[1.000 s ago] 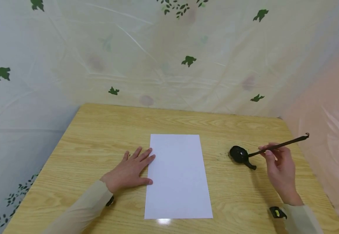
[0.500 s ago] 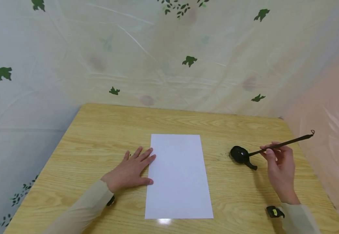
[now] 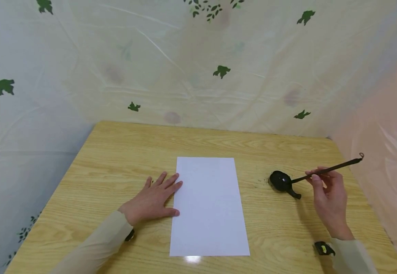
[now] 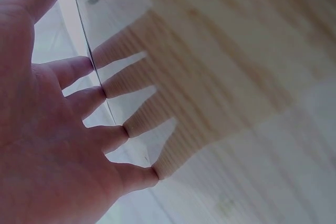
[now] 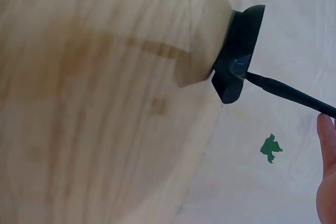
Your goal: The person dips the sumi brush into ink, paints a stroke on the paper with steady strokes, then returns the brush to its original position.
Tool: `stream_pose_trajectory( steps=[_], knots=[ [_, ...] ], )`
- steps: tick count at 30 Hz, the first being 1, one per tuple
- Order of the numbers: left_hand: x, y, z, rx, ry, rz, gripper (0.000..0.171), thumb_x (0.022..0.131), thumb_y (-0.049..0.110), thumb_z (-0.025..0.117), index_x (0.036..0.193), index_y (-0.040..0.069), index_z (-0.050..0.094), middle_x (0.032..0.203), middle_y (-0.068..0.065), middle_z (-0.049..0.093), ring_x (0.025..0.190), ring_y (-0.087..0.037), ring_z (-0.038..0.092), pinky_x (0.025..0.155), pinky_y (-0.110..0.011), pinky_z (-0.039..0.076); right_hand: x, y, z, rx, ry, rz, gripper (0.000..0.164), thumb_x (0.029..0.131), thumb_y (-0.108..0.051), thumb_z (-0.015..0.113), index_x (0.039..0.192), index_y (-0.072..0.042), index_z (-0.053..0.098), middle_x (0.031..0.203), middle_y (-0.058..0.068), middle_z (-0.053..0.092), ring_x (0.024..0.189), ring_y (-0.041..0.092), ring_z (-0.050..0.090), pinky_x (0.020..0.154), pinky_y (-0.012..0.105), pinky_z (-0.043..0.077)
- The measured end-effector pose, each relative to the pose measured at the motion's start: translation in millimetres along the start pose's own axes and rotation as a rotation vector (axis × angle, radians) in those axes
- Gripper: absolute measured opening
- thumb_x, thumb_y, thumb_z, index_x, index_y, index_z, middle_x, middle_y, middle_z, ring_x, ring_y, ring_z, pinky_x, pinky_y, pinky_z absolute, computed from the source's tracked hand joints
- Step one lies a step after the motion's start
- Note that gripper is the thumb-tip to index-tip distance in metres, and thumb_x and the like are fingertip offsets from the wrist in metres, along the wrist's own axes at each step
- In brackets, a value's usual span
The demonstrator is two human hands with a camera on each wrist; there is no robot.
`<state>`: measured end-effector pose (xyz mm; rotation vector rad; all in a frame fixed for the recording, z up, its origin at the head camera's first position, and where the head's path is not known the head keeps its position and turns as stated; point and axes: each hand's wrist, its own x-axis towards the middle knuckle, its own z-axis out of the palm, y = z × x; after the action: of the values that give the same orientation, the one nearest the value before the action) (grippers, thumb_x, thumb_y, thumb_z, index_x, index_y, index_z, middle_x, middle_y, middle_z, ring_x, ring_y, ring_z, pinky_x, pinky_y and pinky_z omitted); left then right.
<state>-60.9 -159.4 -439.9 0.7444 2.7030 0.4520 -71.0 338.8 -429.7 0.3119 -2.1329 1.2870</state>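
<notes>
A white sheet of paper (image 3: 208, 213) lies flat on the wooden table. Spread fingers of my left hand (image 3: 148, 201) rest across its left edge; the palm shows in the left wrist view. On the right, my right hand (image 3: 330, 199) pinches a dark writing brush (image 3: 338, 166) with a small loop at its end. The brush slants down to the left into a black ink dish (image 3: 280, 180) with a stubby curved handle or spout. Its bristles are hidden in the dish. In the right wrist view the brush (image 5: 289, 92) enters the dish (image 5: 241, 45) from the side.
Dark specks (image 3: 264, 182) mark the tabletop left of the ink dish. Pale curtains (image 3: 198, 76) with green leaf and bird shapes hang behind the table (image 3: 123, 144) and at both sides. Both wrists wear dark straps, the right one showing a yellow-green patch (image 3: 324, 249).
The upper end of the brush swings slightly right, then back left, with small shifts of my right hand and wrist. My left hand and the paper stay in place.
</notes>
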Motion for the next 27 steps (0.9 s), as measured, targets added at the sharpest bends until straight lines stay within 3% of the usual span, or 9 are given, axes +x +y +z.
stream_pose_trajectory(
  steps=[2, 9, 13, 16, 23, 27],
  knots=[
    [-0.1, -0.2, 0.2, 0.001, 0.001, 0.001, 0.087, 0.094, 0.055, 0.07, 0.163, 0.015, 0.035, 0.172, -0.008, 0.02, 0.157, -0.045, 0.009, 0.115, -0.077, 0.011, 1, -1, -1, 0.027, 0.014, -0.015, 0.034, 0.098, 0.021, 0.049, 0.132, 0.022, 0.042, 0.114, -0.004, 0.06, 0.106, 0.005, 0.067, 0.09, 0.016, 0.052],
    [-0.1, -1.3, 1.2, 0.005, 0.006, 0.005, 0.087, 0.094, 0.056, 0.07, 0.163, 0.015, 0.035, 0.172, -0.008, 0.021, 0.157, -0.045, 0.009, 0.115, -0.077, 0.011, 2, -3, 2, 0.328, 0.115, 0.011, 0.034, 0.098, 0.019, 0.052, 0.131, 0.021, 0.043, 0.11, 0.01, 0.063, 0.101, 0.015, 0.07, 0.087, 0.022, 0.056],
    [0.3, -1.7, 1.6, 0.01, 0.01, 0.009, 0.087, 0.094, 0.057, 0.07, 0.163, 0.015, 0.036, 0.172, -0.008, 0.021, 0.156, -0.045, 0.01, 0.114, -0.077, 0.012, 1, -3, 5, 0.403, 0.155, 0.046, 0.034, 0.096, 0.019, 0.055, 0.128, 0.02, 0.044, 0.108, 0.013, 0.061, 0.097, 0.017, 0.071, 0.082, 0.023, 0.058],
    [0.4, -1.5, 1.4, 0.013, 0.01, 0.01, 0.087, 0.094, 0.057, 0.07, 0.163, 0.015, 0.036, 0.172, -0.008, 0.021, 0.156, -0.046, 0.01, 0.114, -0.077, 0.012, 1, -2, 7, 0.38, 0.176, 0.084, 0.032, 0.096, 0.017, 0.057, 0.126, 0.016, 0.047, 0.109, 0.015, 0.058, 0.095, 0.017, 0.07, 0.08, 0.023, 0.058],
    [0.3, -1.1, 0.5, 0.014, -0.002, 0.006, 0.087, 0.094, 0.057, 0.069, 0.163, 0.015, 0.035, 0.172, -0.008, 0.02, 0.157, -0.045, 0.009, 0.114, -0.077, 0.012, 3, 0, 9, 0.133, 0.186, 0.189, 0.03, 0.099, 0.008, 0.06, 0.127, 0.005, 0.051, 0.111, 0.009, 0.055, 0.094, 0.01, 0.067, 0.079, 0.019, 0.057],
    [0.4, -0.8, -0.2, 0.018, -0.009, 0.004, 0.087, 0.094, 0.057, 0.069, 0.163, 0.015, 0.035, 0.172, -0.008, 0.02, 0.157, -0.044, 0.009, 0.115, -0.077, 0.012, 4, 0, 10, 0.102, 0.196, 0.212, 0.03, 0.1, 0.005, 0.061, 0.127, 0.004, 0.051, 0.11, 0.005, 0.055, 0.094, 0.01, 0.067, 0.079, 0.018, 0.057]
  ],
)
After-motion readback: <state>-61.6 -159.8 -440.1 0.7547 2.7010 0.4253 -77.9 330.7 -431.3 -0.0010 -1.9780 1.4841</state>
